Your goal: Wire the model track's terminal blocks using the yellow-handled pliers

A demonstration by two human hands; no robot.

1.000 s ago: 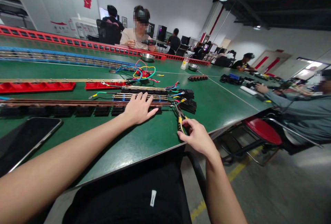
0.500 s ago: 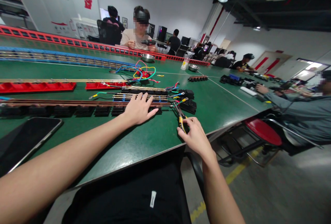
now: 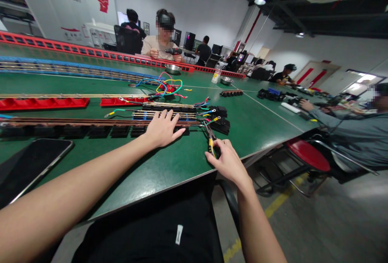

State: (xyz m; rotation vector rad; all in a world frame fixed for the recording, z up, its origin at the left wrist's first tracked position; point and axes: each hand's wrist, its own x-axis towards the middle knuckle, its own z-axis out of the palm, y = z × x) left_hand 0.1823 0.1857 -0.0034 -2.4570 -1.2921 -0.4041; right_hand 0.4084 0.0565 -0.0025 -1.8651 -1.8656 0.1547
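Observation:
My left hand (image 3: 163, 129) lies with fingers spread across a bundle of long brown and brass-coloured bars (image 3: 121, 121) in black holders (image 3: 98, 131). My right hand (image 3: 228, 158) grips needle-nose style pliers (image 3: 210, 143) with yellow and black handles. The pliers' jaws point away from me and reach the right end of the bars, beside short wires with ring terminals (image 3: 216, 119). Whether the jaws hold a wire is too small to tell. Black end blocks (image 3: 220, 125) sit just beyond the jaws.
A phone (image 3: 36, 162) lies at the left. Red trays (image 3: 45, 102), a blue rail (image 3: 75, 68) and looped coloured wires (image 3: 169, 87) are farther back on the green table (image 3: 260, 121). A bottle (image 3: 216, 73) and metal bowls (image 3: 172, 68) stand behind. A co-worker (image 3: 163, 40) holds a drill; another sits right.
The handles of the pliers have come closer together in my right hand, which has shifted very slightly. My left hand stays in place.

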